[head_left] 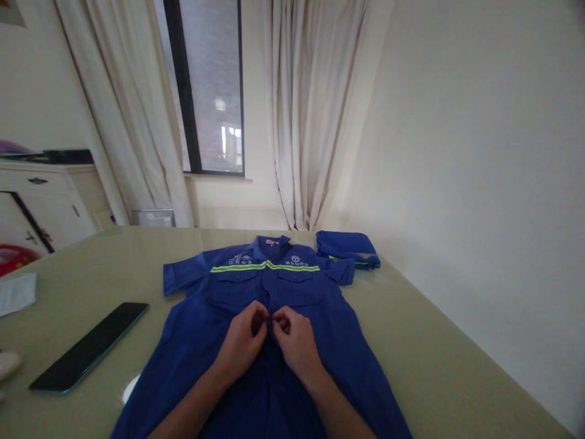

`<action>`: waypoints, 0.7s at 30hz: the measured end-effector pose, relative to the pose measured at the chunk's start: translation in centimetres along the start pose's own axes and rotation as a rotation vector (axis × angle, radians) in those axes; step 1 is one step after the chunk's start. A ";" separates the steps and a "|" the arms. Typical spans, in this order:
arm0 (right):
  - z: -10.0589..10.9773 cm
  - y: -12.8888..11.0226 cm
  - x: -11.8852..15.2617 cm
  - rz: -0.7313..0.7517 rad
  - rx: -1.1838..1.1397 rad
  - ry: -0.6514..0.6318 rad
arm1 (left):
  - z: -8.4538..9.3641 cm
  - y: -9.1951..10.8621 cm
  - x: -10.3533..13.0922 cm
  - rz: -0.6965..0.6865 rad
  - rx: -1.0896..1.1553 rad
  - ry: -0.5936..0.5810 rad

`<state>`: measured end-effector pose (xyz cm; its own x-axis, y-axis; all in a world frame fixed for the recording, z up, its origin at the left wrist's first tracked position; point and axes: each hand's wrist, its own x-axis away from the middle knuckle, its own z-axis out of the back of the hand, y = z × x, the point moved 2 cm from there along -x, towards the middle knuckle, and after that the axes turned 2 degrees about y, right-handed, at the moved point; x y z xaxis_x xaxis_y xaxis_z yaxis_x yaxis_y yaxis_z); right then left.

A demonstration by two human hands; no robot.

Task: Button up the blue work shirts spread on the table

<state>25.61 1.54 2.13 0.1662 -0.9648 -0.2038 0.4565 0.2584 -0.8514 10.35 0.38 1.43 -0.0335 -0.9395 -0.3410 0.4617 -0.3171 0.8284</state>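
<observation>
A blue short-sleeved work shirt (196, 341) lies face up on the table, its collar toward the window and its lower part running out of view at the bottom. Yellow-green reflective strips and white printing cross the chest above two flap pockets. At the front placket, just below the pockets, my left hand (244, 335) pinches the fabric edge with thumb and fingers. My right hand (295, 338) pinches the placket from the other side, close beside the left. Any button between the fingertips is too small to make out.
A folded blue garment (345, 244) rests by the right sleeve. On the left of the table (439, 353) lie a dark phone-like slab (91, 347), a pale paper packet (17, 294) and a white round object (130, 389) partly under the shirt. A wall borders the right side.
</observation>
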 end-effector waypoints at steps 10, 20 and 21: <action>0.6 0.2 -0.5 0.047 0.078 0.091 | 0.6 -1.5 -1.2 0.125 0.278 -0.035; 0.3 2.1 -2.1 -0.138 0.053 -0.109 | 0.2 -0.4 -0.4 -0.141 -0.361 -0.138; 0.3 1.9 -2.0 -0.124 0.084 -0.107 | 0.2 -0.5 -0.4 -0.138 -0.399 -0.113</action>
<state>26.46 3.99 1.06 0.1937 -0.9801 -0.0434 0.5499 0.1451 -0.8225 9.96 0.94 1.22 -0.2058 -0.9072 -0.3670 0.7520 -0.3866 0.5339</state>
